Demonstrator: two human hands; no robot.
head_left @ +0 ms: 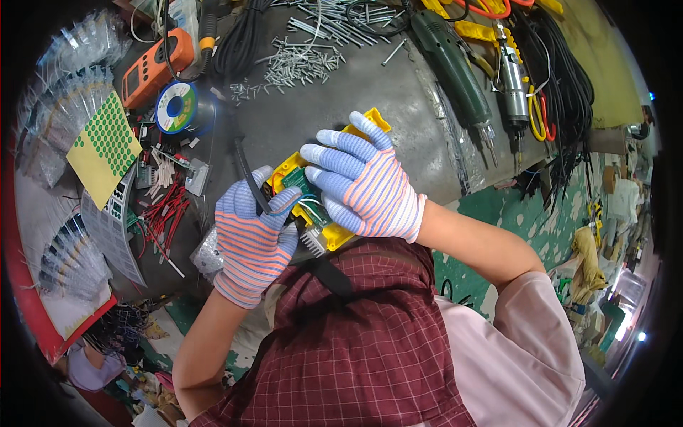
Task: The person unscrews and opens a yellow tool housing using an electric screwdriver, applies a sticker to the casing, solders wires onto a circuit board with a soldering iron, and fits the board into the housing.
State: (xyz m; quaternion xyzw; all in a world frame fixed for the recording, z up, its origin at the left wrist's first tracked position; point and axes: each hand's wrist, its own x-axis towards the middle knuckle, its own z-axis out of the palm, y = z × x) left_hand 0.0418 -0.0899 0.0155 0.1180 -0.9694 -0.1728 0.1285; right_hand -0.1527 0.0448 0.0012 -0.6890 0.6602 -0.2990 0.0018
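Observation:
Both my hands wear striped blue-and-orange gloves. Between them, close to my body, is a yellow plastic housing with a green circuit board inside and a finned metal heat sink at its near end. My right hand lies over the right side of the housing, steadying it, with the thumb and fingers around it. My left hand is closed at the housing's left side on a black cable, near blue and white wires on the board. The fingertips partly hide the cable's end.
Screws lie piled at the back. A dark green power tool and a silver screwdriver tool are at right. Left are a solder spool, an orange meter, red wires, a sticker sheet and bagged parts.

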